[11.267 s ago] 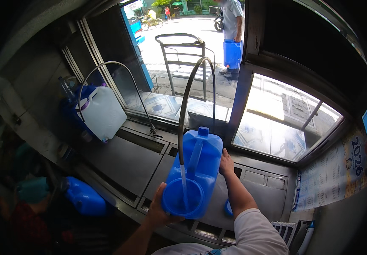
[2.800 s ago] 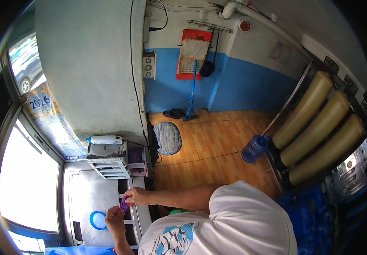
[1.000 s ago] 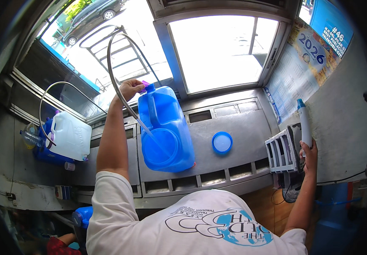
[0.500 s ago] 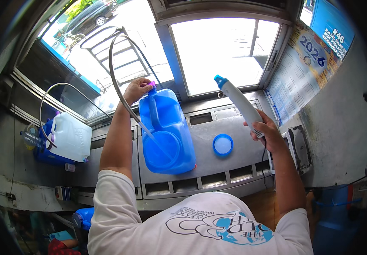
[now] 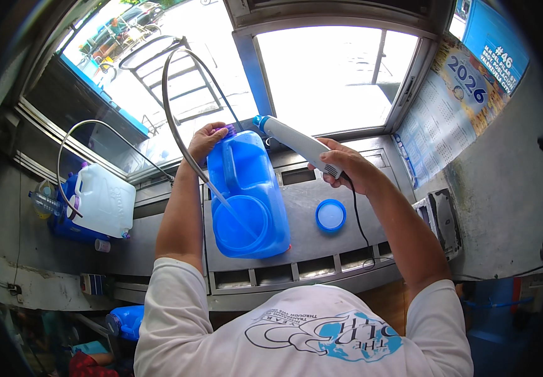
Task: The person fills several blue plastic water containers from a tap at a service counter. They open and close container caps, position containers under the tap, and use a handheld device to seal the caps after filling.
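A blue water jug (image 5: 276,201) stands on the metal counter, its wide round mouth toward me. A clear hose (image 5: 169,125) arches over and runs into that mouth. My left hand (image 5: 206,141) is closed on the small purple cap (image 5: 229,131) at the jug's far corner, fingertips pinching it. In my right hand (image 5: 354,168) is a slim white heat gun (image 5: 296,139) with a blue nozzle and a dark cord. Its nozzle points left, just right of the purple cap and apart from it. A round blue lid (image 5: 330,215) lies on the counter right of the jug.
At the left, a whitish jug (image 5: 108,202) stands with a second hose (image 5: 89,122) arching to it. A metal counter (image 5: 306,245) with slots along its front runs under the windows. A hand truck (image 5: 177,75) stands outside. A calendar (image 5: 441,119) hangs on the right wall.
My right hand has swung the heat gun left and down, bringing its nozzle near the purple cap. My left hand stays at the cap, shifted slightly.
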A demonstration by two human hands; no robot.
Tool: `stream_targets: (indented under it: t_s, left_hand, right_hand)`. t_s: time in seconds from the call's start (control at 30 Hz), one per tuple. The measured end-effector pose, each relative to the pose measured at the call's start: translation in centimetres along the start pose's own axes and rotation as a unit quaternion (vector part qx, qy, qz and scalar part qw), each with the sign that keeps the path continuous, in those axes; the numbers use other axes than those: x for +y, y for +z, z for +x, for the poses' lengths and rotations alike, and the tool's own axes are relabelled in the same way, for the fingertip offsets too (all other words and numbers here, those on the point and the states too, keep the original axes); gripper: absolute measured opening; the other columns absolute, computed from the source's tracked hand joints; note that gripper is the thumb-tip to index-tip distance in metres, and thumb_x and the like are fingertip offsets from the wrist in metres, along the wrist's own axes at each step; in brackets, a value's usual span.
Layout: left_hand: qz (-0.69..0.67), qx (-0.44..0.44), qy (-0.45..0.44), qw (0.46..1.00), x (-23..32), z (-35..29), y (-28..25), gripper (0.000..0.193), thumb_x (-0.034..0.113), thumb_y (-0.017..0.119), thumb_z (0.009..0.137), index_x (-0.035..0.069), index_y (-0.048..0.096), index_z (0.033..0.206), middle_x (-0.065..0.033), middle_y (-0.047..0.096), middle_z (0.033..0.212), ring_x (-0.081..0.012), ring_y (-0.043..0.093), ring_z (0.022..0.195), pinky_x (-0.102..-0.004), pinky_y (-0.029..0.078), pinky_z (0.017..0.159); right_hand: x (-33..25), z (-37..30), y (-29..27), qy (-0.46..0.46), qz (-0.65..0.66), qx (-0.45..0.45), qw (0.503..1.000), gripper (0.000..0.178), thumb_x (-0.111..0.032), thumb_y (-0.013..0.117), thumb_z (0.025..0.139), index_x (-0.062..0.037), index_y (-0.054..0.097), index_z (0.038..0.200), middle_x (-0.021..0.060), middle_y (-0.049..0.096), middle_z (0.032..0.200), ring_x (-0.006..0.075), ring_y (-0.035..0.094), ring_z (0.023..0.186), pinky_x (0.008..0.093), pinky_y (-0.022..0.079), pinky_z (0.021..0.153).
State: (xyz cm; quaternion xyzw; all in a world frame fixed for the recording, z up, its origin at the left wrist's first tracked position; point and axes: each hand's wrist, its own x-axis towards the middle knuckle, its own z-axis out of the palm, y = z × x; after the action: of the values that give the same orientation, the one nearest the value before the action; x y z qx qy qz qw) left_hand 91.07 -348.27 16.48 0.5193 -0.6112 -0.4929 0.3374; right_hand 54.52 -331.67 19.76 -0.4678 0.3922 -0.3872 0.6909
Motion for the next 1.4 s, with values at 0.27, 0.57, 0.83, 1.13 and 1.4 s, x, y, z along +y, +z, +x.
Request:
stream_targets:
  t_s: [0.27,0.57,0.83,1.13,1.4]
  left_hand:
    - [-0.089,0.016,0.045,0.995,-1.0,-0.5,1.0,0.053,0.025,0.073,0.085,0.003,0.053,0.129,-0.0146,0.066,0.106,-0.0175,0.066,0.092,-0.029,0.059,0.077]
    - [-0.092,0.026,0.045,0.994,-0.6,-0.8,1.6,0.049,0.026,0.075,0.082,0.004,0.056,0.122,-0.0113,0.066,0.099,-0.0145,0.066,0.085,-0.0257,0.059,0.072]
    - [-0.067,0.056,0.036,0.996,-1.2,-0.6,1.4,0.047,0.028,0.075,0.081,0.006,0.058,0.119,-0.0105,0.066,0.098,-0.0147,0.065,0.086,-0.027,0.057,0.073]
    - [-0.097,0.036,0.059,0.993,-1.7,-0.5,1.3,0.045,0.027,0.072,0.082,0.006,0.057,0.118,-0.0075,0.065,0.093,-0.0125,0.063,0.084,-0.0261,0.056,0.073]
    - [-0.106,0.031,0.048,0.993,-1.5,-0.5,1.2,0.039,0.02,0.07,0.083,0.006,0.057,0.117,-0.0068,0.064,0.091,-0.0116,0.064,0.079,-0.0228,0.057,0.069]
  right_hand:
    - [-0.9,2.7,0.0,-0.005,0.028,-0.093,0.995,0.066,-0.03,0.051,0.082,0.001,0.041,0.139,0.0101,0.059,0.093,0.0084,0.055,0.062,0.0208,0.044,0.048]
    - [-2.6,4.2,1.5,0.018,-0.061,-0.036,0.997,0.072,-0.034,0.064,0.079,0.0016,0.042,0.138,0.0111,0.059,0.094,0.008,0.056,0.064,0.0208,0.046,0.052]
    - [-3.6,5.2,1.7,0.042,-0.153,-0.022,0.987,0.079,-0.032,0.071,0.074,0.0005,0.041,0.139,0.0149,0.06,0.101,0.0127,0.061,0.074,0.0267,0.053,0.068]
    - [-4.2,5.0,1.7,0.036,-0.176,-0.009,0.984,0.086,-0.037,0.072,0.071,-0.0019,0.038,0.142,0.0181,0.06,0.107,0.0213,0.066,0.094,0.0341,0.054,0.083]
    - [-4.2,5.0,1.8,0.031,-0.192,-0.008,0.981,0.089,-0.039,0.073,0.07,-0.0021,0.037,0.142,0.0184,0.06,0.108,0.023,0.065,0.096,0.0373,0.052,0.087]
